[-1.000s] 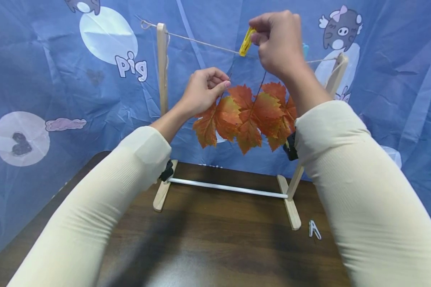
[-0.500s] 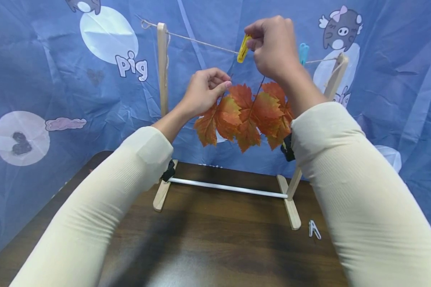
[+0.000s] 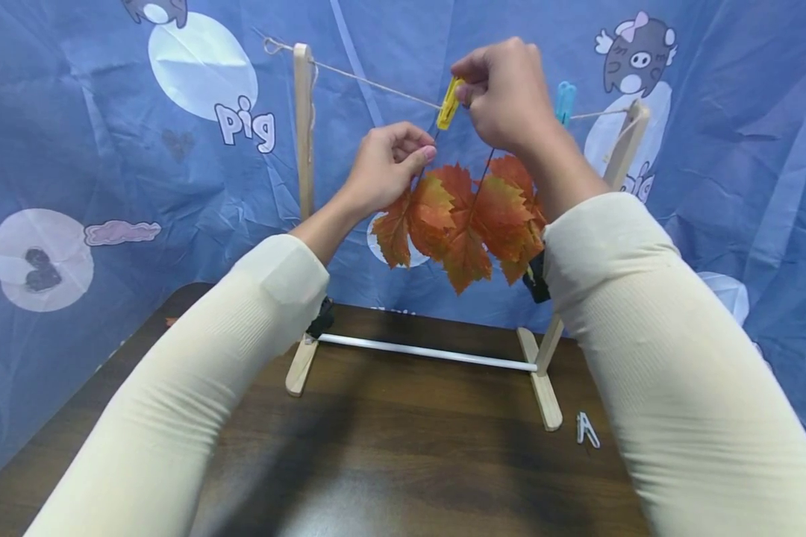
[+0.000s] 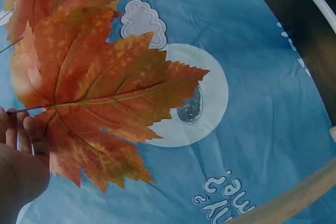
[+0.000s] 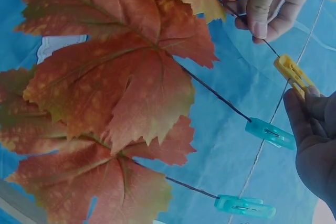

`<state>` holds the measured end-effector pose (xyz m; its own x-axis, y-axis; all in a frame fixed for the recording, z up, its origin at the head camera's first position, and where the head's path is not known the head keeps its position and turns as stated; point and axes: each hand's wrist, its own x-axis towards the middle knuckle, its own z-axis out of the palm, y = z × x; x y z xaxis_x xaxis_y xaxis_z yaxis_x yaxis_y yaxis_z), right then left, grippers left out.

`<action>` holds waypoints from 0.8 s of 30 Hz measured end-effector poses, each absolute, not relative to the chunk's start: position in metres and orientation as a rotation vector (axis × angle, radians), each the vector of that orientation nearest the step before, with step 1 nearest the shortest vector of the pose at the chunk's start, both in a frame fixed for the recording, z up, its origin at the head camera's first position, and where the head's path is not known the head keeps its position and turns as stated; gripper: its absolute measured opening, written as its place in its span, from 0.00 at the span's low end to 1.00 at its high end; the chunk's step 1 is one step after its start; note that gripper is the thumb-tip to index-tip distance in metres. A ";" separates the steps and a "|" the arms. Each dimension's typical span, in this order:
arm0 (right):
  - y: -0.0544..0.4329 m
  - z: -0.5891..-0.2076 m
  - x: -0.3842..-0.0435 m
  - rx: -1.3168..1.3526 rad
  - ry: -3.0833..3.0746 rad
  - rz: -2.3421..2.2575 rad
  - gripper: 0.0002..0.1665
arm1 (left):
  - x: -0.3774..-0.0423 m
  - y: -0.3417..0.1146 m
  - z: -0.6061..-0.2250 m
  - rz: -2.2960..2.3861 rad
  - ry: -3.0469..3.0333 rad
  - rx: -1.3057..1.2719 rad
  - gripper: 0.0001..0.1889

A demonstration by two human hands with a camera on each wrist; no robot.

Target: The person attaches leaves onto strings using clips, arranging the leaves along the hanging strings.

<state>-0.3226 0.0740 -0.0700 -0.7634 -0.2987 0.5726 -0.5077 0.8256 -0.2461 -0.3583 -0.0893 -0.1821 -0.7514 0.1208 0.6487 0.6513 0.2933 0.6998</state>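
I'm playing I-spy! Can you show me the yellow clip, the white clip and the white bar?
Yellow clip [image 3: 448,105]: head view, middle of its body.
White clip [image 3: 580,429]: head view, its left leg.
White bar [image 3: 428,353]: head view, halfway along.

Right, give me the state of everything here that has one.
Left hand, pinching a leaf stem
Right hand, pinching the yellow clip
Yellow clip, at string and stem, grip unclear
Teal clips, clamped on string and stems
White clip, loose on the table
Leaves, hanging by their stems
String, strung up, dipping midway
Stand, upright
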 end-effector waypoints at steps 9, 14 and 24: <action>0.074 -0.068 -0.320 0.573 -2.542 0.545 0.21 | -0.359 -0.084 -0.183 -1.515 -2.049 -0.693 0.09; 0.072 -0.065 -0.320 0.559 -2.575 0.539 0.20 | -0.357 -0.081 -0.180 -1.506 -2.024 -0.686 0.09; 0.073 -0.066 -0.317 0.590 -2.606 0.492 0.23 | -0.355 -0.079 -0.177 -1.557 -1.999 -0.676 0.10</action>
